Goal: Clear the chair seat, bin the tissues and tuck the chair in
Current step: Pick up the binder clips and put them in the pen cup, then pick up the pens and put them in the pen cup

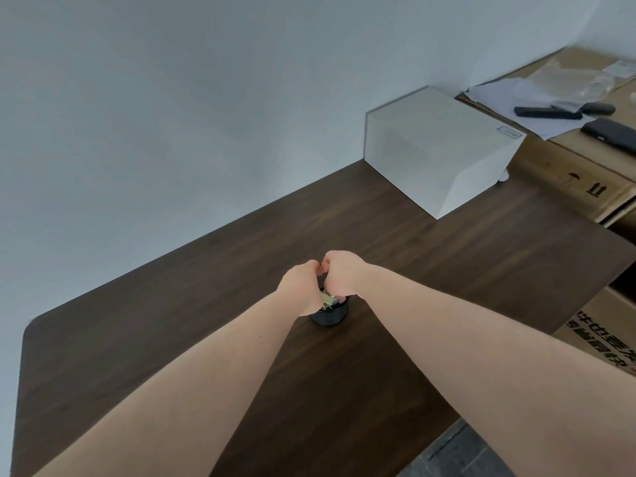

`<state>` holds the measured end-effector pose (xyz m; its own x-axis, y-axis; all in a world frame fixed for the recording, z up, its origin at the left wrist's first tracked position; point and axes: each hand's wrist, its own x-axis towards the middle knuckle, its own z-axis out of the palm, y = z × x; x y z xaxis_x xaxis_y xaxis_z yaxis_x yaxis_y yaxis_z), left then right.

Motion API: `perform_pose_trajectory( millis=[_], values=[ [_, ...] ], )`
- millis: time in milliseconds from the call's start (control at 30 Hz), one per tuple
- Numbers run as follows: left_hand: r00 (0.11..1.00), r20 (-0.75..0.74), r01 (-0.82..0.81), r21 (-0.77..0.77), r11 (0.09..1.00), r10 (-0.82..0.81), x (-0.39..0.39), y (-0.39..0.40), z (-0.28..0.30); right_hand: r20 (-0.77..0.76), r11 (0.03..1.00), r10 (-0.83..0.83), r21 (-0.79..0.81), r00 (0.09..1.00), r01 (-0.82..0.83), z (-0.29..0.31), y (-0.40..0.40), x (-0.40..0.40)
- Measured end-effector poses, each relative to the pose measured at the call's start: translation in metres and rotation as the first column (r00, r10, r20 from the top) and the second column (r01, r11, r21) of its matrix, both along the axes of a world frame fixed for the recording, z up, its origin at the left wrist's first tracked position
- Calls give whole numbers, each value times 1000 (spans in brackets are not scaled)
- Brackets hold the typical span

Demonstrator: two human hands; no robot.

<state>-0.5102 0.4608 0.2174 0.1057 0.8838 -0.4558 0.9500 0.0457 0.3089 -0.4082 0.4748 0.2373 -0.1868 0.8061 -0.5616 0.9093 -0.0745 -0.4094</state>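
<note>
A small dark round pot point(329, 315) stands on the dark wooden table point(172, 339), holding small items, some yellowish and one pinkish. My left hand point(301, 287) and my right hand point(340, 275) are both curled over the pot's top, fingertips touching each other above it. The fingers hide what they grip, if anything. No chair, tissues or bin are in view.
A white box point(437, 149) sits at the table's far right corner against the wall. Cardboard boxes point(568, 173) stand to the right, with papers, a plastic bag and dark flat objects point(550, 112) on top. Another printed carton point(599, 335) is lower right.
</note>
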Motion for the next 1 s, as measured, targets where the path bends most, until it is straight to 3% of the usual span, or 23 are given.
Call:
perform_pose_trajectory(
  millis=[433,633,833,1000],
  values=[
    [986,-74,154,51,987,-150,7,-11,35,-140,973,-157,150,978,177,13,-30,36],
    [946,-62,321,49,946,-318,53,-50,50,-114,910,-347,201,931,364,22,-107,90],
    [841,-6,539,75,839,-540,140,-117,47,-31,817,-551,180,834,547,12,-217,157],
    [660,16,752,-20,659,-751,221,-197,25,40,714,-700,86,713,695,-10,-325,221]
  ],
)
